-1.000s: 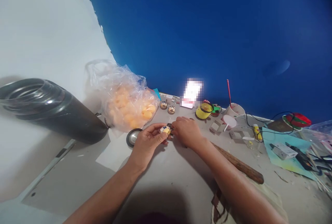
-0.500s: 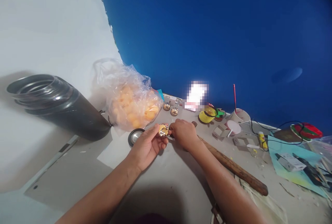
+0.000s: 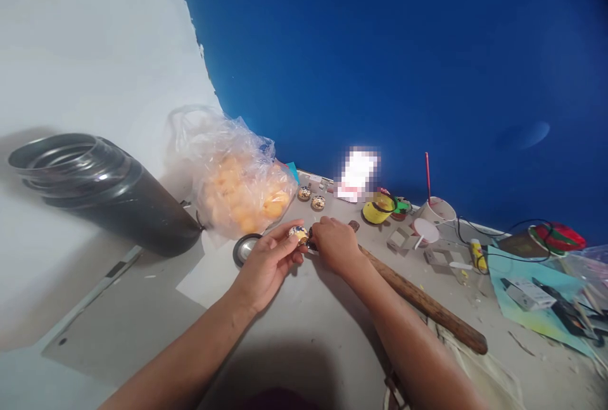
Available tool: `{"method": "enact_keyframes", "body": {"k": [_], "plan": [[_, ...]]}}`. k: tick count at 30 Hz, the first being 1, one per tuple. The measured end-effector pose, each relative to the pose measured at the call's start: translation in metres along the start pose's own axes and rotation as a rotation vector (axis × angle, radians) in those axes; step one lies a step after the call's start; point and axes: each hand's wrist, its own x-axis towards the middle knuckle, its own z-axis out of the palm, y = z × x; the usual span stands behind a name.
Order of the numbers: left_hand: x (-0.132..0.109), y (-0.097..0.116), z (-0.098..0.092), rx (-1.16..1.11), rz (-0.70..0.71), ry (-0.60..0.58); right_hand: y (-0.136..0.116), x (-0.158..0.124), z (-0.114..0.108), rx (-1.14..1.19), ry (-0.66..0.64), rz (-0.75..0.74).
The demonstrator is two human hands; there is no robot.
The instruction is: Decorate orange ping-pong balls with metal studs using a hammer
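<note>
Between the thumb and fingers of my left hand (image 3: 268, 267) is a small round ball (image 3: 299, 234), yellowish with shiny, mirror-like patches. My right hand (image 3: 335, 244) is closed just to the right of it, knuckles up. Something small and dark shows at its fingertips, close to the ball, but I cannot make out what it is. Two similar shiny balls, a left one (image 3: 304, 193) and a right one (image 3: 318, 203), rest on the table beyond my hands. A wooden handle (image 3: 422, 296) lies under my right forearm.
At left stands a dark flask (image 3: 142, 207) beside a plastic bag of orange fruit (image 3: 237, 198). A round lid (image 3: 247, 249) lies on white paper (image 3: 199, 277). Along the blue wall are a blurred bright screen (image 3: 357, 174), yellow tape (image 3: 377, 209), a paper cup (image 3: 437, 209) and a blue sheet (image 3: 513, 296).
The ball has turned in my left fingers, showing more of its shiny patches, and my left thumb has shifted. My right hand stays closed beside it. The view has moved slightly.
</note>
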Motion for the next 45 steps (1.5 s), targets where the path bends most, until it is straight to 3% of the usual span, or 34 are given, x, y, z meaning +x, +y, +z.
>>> {"method": "enact_keyframes", "body": {"k": [8,18,23,29,36,40,45], "plan": [[-0.002,-0.002,-0.001,0.100,0.081,0.008,0.000,0.002,-0.002,0.106,0.056,0.040],[-0.005,0.004,0.002,0.109,0.055,0.034,0.022,0.003,0.002,0.682,0.256,-0.047],[-0.004,0.002,0.001,0.180,0.079,0.019,0.022,0.003,0.001,0.852,0.226,-0.051],[-0.003,0.001,0.002,0.241,0.150,0.023,0.026,0.001,-0.010,1.280,0.228,-0.002],[-0.007,0.003,0.004,0.147,0.083,-0.074,0.036,-0.035,-0.010,1.613,0.063,0.012],[-0.010,0.000,0.006,0.221,0.148,-0.118,0.027,-0.050,0.000,1.854,0.025,0.012],[-0.011,-0.001,0.007,0.325,0.195,-0.098,0.017,-0.055,-0.002,1.935,0.033,-0.052]]}}
